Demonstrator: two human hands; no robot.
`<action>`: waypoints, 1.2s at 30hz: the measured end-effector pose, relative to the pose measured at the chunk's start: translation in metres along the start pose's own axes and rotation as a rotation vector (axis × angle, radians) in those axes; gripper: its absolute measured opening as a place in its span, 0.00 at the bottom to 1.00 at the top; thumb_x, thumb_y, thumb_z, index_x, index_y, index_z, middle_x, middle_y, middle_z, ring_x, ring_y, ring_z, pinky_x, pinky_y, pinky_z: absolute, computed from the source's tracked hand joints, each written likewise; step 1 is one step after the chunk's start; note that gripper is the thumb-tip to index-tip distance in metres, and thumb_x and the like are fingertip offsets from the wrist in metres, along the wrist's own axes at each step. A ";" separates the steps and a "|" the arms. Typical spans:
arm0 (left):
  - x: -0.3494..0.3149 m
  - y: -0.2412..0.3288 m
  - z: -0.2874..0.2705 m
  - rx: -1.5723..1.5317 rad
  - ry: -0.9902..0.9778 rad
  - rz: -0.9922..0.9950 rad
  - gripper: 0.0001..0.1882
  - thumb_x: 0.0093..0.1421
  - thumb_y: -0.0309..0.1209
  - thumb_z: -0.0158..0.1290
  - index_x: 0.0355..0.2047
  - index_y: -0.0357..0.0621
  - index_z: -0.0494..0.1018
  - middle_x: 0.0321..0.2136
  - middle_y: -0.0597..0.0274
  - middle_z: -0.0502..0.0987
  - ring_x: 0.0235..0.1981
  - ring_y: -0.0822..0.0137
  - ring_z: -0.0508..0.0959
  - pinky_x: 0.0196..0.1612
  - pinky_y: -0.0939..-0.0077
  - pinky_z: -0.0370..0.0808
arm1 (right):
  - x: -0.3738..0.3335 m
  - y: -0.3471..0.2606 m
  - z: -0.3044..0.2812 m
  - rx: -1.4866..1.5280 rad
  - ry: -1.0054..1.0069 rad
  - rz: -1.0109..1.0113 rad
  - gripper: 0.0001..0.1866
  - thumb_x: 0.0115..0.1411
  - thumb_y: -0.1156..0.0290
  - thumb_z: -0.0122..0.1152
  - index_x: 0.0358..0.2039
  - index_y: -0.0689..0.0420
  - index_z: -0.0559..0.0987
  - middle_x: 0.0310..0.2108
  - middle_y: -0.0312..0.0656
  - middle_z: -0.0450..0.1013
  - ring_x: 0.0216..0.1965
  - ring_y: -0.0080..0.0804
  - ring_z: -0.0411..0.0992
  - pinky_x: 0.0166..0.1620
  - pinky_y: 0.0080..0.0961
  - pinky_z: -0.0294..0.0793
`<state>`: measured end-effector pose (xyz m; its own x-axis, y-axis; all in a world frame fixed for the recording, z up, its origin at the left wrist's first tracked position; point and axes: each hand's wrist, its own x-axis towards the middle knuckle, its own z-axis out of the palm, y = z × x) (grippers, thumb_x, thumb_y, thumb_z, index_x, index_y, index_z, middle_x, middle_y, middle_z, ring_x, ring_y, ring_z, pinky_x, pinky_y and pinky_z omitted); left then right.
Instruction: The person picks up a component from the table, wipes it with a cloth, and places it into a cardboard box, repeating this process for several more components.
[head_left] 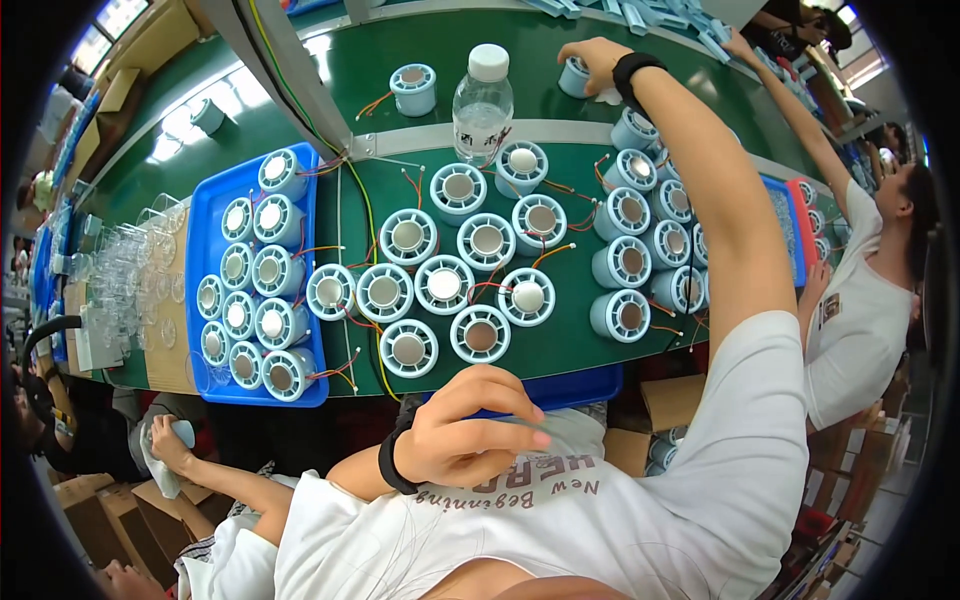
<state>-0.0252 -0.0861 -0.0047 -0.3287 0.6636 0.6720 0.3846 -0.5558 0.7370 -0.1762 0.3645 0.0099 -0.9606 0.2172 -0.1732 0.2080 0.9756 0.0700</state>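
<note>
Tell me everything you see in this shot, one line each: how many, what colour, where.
table: one visible top, green, across the middle and back
round cases: many, light blue, about eleven in the left tray, others on the table
wires: many, mostly red and yellow, on the cases
left tray: one, blue, table's left
near tray: one, blue, below the table edge
bottle: one, clear, white cap, back centre
clear cups: many, far left
post: one, grey, upper left
boxes: several, brown, below
co-workers: several, both sides
wristbands: two, black, one per wrist
left hand: one, near edge, fingers bent
right hand: one, at a back case
</note>
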 end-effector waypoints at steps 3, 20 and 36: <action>0.001 0.001 -0.002 0.017 -0.009 -0.050 0.20 0.45 0.12 0.53 0.41 0.39 0.76 0.41 0.51 0.75 0.37 0.56 0.77 0.41 0.66 0.76 | -0.028 0.008 -0.027 0.232 0.053 -0.227 0.35 0.41 0.78 0.71 0.53 0.48 0.73 0.47 0.44 0.73 0.49 0.41 0.73 0.50 0.34 0.76; 0.027 0.014 0.050 -0.528 0.178 -0.480 0.45 0.47 0.25 0.69 0.62 0.35 0.55 0.58 0.46 0.62 0.54 0.55 0.72 0.56 0.62 0.72 | -0.332 -0.130 -0.080 0.759 -0.059 -0.344 0.30 0.58 0.55 0.64 0.56 0.61 0.72 0.34 0.37 0.75 0.28 0.17 0.71 0.30 0.13 0.69; 0.011 -0.005 0.105 -0.034 -0.091 0.213 0.26 0.46 0.20 0.67 0.47 0.47 0.74 0.50 0.49 0.64 0.47 0.50 0.75 0.50 0.61 0.77 | -0.471 -0.161 -0.010 1.026 0.187 0.081 0.39 0.46 0.56 0.74 0.56 0.61 0.71 0.34 0.34 0.73 0.23 0.13 0.62 0.26 0.11 0.60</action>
<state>0.0598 -0.0233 -0.0082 -0.1633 0.5715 0.8041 0.4074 -0.7033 0.5826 0.2406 0.1049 0.0895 -0.9318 0.3604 -0.0440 0.2455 0.5359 -0.8078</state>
